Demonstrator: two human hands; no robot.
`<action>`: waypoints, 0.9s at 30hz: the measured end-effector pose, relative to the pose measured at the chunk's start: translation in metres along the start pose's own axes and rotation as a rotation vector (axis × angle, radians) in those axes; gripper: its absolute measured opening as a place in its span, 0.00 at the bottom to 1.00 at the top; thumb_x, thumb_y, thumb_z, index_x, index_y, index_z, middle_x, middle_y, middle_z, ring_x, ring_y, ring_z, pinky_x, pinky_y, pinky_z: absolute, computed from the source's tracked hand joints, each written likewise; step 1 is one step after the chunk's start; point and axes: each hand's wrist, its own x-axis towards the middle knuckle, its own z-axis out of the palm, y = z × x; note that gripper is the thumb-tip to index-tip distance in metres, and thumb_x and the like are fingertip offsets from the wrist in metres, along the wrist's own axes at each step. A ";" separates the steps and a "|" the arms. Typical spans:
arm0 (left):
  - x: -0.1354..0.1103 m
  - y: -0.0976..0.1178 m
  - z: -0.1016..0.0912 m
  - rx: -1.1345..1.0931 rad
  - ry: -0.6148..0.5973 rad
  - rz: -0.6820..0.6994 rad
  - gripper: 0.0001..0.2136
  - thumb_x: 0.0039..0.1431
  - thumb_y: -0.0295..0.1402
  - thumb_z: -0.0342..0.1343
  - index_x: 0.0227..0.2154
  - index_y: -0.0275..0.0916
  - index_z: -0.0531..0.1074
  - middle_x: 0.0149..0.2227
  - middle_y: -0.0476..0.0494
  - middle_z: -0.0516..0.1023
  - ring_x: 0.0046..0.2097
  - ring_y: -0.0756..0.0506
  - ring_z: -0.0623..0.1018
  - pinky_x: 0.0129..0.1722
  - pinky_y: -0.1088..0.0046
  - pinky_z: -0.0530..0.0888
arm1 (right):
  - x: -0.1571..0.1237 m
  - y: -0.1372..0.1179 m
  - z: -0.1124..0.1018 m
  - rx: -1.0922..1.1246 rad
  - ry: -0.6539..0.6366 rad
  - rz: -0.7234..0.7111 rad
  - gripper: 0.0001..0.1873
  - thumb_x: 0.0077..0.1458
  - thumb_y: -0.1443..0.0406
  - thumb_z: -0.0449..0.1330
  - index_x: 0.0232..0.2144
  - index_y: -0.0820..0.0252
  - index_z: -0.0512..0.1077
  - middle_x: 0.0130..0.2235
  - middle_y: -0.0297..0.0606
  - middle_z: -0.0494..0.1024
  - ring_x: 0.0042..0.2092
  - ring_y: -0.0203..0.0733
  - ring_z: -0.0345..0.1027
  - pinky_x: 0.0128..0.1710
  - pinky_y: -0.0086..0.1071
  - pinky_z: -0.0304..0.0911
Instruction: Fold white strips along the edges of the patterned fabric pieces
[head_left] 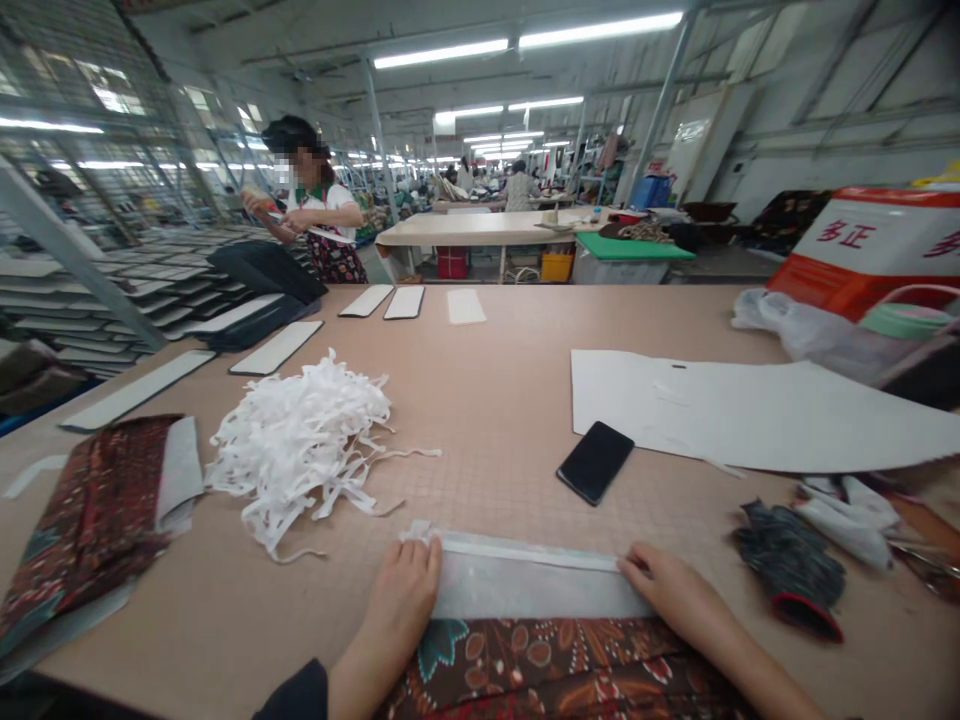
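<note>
Brown floral fabric (555, 665) with a pale backing edge (525, 592) lies in front of me. A narrow white strip (525, 550) runs along the top of that edge. At its left end, the closed fingers of my left hand (401, 590) hold the strip against the fabric, with a crumpled white bit showing beyond the fingertips. My right hand (671, 585) pinches the strip's right end between thumb and fingers. A tangled pile of white strips (307, 440) sits beyond my left hand. Past the strip, toward the right, lies a black phone (596, 462).
More floral fabric (97, 510) lies at left, near several white panels (277, 347). At right are a large white pattern piece (757, 410), a dark glove (791, 565) and a red-and-white box (862, 250). Another person (319, 205) stands beyond the table's left side, hands on something pale.
</note>
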 end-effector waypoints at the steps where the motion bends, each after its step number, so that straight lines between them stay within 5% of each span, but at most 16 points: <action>1: -0.001 0.002 0.000 0.029 -0.006 0.023 0.21 0.55 0.19 0.43 0.52 0.38 0.63 0.37 0.36 0.73 0.40 0.40 0.72 0.41 0.61 0.67 | 0.000 -0.001 0.000 -0.012 -0.001 0.011 0.11 0.55 0.61 0.49 0.25 0.57 0.66 0.28 0.37 0.76 0.33 0.44 0.69 0.30 0.32 0.53; 6: -0.001 0.011 -0.002 0.130 -0.053 0.068 0.31 0.54 0.18 0.44 0.58 0.54 0.49 0.37 0.38 0.73 0.38 0.40 0.73 0.37 0.61 0.67 | -0.001 -0.009 -0.004 -0.070 0.020 0.038 0.10 0.55 0.62 0.50 0.24 0.57 0.66 0.28 0.37 0.76 0.33 0.43 0.69 0.28 0.30 0.51; 11: 0.009 0.019 0.003 0.136 -0.114 0.041 0.31 0.54 0.20 0.46 0.56 0.58 0.51 0.34 0.38 0.73 0.37 0.39 0.73 0.37 0.59 0.65 | -0.005 -0.018 -0.011 -0.100 0.014 0.072 0.10 0.55 0.63 0.50 0.26 0.58 0.67 0.31 0.38 0.76 0.35 0.44 0.69 0.28 0.30 0.51; 14: 0.015 0.020 -0.003 0.079 -0.161 0.043 0.28 0.55 0.20 0.44 0.56 0.55 0.55 0.32 0.38 0.73 0.36 0.39 0.73 0.36 0.59 0.65 | -0.007 -0.023 -0.015 -0.114 0.008 0.063 0.10 0.55 0.63 0.49 0.28 0.59 0.68 0.32 0.40 0.76 0.36 0.45 0.69 0.29 0.31 0.52; 19: 0.033 0.038 -0.032 -0.121 -0.109 0.165 0.20 0.55 0.20 0.41 0.49 0.37 0.67 0.41 0.33 0.72 0.42 0.38 0.71 0.38 0.60 0.67 | -0.009 -0.029 -0.017 -0.152 0.013 0.079 0.10 0.56 0.62 0.49 0.29 0.58 0.69 0.33 0.40 0.76 0.37 0.45 0.69 0.30 0.31 0.53; 27: 0.051 0.083 -0.041 -0.294 -0.144 0.260 0.22 0.56 0.20 0.38 0.53 0.39 0.60 0.49 0.36 0.67 0.47 0.37 0.68 0.41 0.59 0.69 | -0.011 -0.025 -0.023 -0.069 0.049 0.079 0.07 0.53 0.64 0.52 0.30 0.60 0.69 0.35 0.43 0.76 0.38 0.45 0.68 0.33 0.31 0.54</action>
